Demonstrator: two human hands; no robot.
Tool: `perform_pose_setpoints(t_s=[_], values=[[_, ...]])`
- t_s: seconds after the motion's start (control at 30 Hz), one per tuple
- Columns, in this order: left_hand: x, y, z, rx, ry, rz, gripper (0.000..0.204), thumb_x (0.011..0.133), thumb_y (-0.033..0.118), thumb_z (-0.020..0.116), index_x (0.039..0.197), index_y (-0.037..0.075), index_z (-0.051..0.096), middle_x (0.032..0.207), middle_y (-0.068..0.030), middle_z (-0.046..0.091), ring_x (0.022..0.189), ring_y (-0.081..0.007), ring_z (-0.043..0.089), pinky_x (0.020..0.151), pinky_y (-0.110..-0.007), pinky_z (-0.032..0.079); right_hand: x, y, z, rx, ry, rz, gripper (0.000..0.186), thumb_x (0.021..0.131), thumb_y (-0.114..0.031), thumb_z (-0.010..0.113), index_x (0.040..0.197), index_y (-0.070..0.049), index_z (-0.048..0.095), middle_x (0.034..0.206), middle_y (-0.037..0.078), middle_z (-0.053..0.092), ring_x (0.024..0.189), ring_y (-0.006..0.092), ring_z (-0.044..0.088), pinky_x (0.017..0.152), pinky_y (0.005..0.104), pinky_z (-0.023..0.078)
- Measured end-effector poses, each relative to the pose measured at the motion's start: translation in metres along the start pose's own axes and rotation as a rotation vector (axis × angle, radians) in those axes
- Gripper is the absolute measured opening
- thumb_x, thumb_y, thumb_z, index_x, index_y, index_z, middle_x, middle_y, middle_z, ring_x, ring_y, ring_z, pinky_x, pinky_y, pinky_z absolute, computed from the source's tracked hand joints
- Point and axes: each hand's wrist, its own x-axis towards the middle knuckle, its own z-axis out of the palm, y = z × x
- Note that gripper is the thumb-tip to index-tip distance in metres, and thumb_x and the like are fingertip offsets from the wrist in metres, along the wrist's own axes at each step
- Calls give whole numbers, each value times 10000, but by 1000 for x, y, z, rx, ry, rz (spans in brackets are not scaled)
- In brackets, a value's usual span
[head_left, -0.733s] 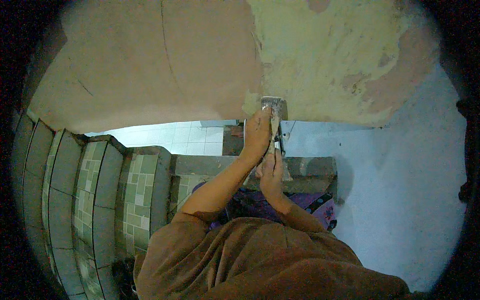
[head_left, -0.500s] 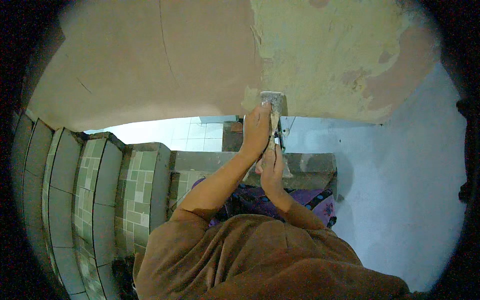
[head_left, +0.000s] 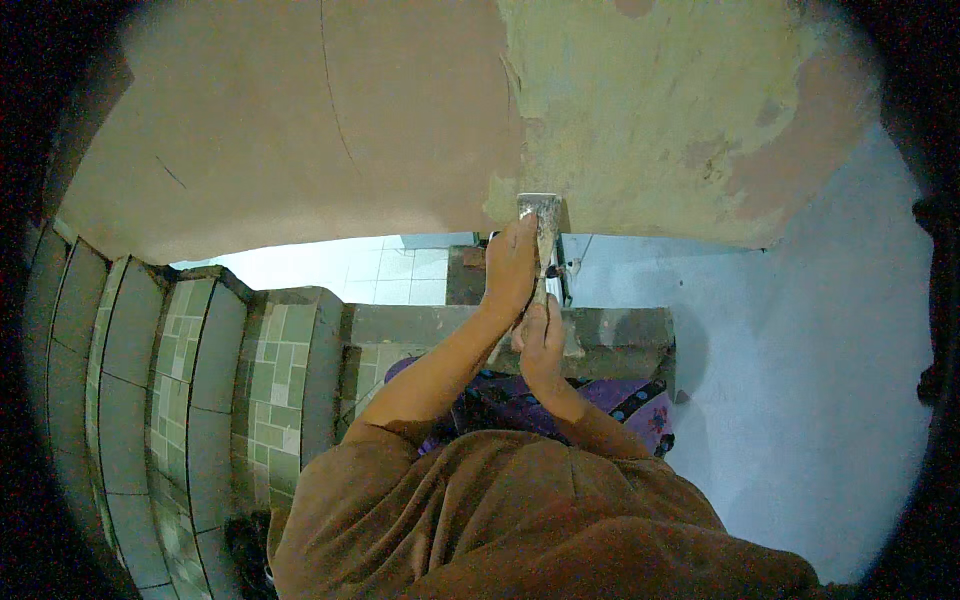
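A metal putty knife (head_left: 546, 230), smeared with pale filler, has its broad blade against the lower edge of a wall (head_left: 400, 140) that is pinkish on the left and patched with cream coating on the right. My left hand (head_left: 510, 265) is closed along the knife just below the blade, its fingertips pressing on the metal. My right hand (head_left: 540, 350) grips the handle lower down, fingers wrapped round it. A dark object behind the knife is too hidden to make out.
Tiled steps (head_left: 275, 390) run along the left. A concrete ledge (head_left: 620, 325) lies in front of me, with purple patterned cloth (head_left: 630, 400) below it. Beyond the wall's lower edge is a white tiled floor (head_left: 395, 270). A pale blue wall (head_left: 800, 400) is at the right.
Since the earlier frames the putty knife and both hands have shifted slightly, first upward, then a little back down and left. Both grips are the same.
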Motion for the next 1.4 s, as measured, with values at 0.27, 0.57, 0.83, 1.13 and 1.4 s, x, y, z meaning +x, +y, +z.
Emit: perform_pose_setpoints(t_s=[0.27, 0.57, 0.83, 1.13, 1.4], values=[[5, -12, -2, 8, -3, 34, 423, 964, 293, 439, 728, -52, 505, 623, -149, 514, 602, -168, 447, 574, -378, 372, -5, 4, -1, -36, -35, 23, 343, 1008, -300, 387, 1175, -4, 429, 712, 6, 434, 568, 80, 391, 465, 239, 328], [4, 32, -4, -73, -29, 98, 385, 978, 299, 431, 762, -12, 501, 654, -34, 473, 653, -108, 418, 585, -309, 366, 3, -42, 7, 30, -21, -106, 225, 1003, -194, 402, 1120, -8, 450, 689, -20, 384, 506, 49, 356, 440, 222, 311], [37, 77, -1, -119, -3, 212, 407, 984, 351, 421, 897, 1, 609, 811, -74, 593, 748, -144, 514, 675, -318, 422, 33, -82, 19, -346, 81, -395, 320, 968, -158, 460, 1256, -18, 441, 823, 18, 521, 609, 73, 439, 533, 231, 385], [42, 100, 5, -274, 42, 246, 392, 989, 305, 422, 936, -29, 620, 862, -90, 630, 785, -163, 545, 739, -322, 441, 41, -103, 29, -269, 106, -318, 381, 958, -197, 493, 1268, 18, 437, 865, 49, 566, 647, 79, 479, 553, 235, 414], [51, 97, 2, -38, 41, 222, 437, 964, 334, 427, 896, -60, 603, 791, -192, 624, 745, -258, 563, 718, -398, 436, 57, -77, 26, -321, 138, -410, 313, 980, -181, 462, 1236, -1, 459, 750, -34, 479, 572, 25, 393, 472, 190, 337]])
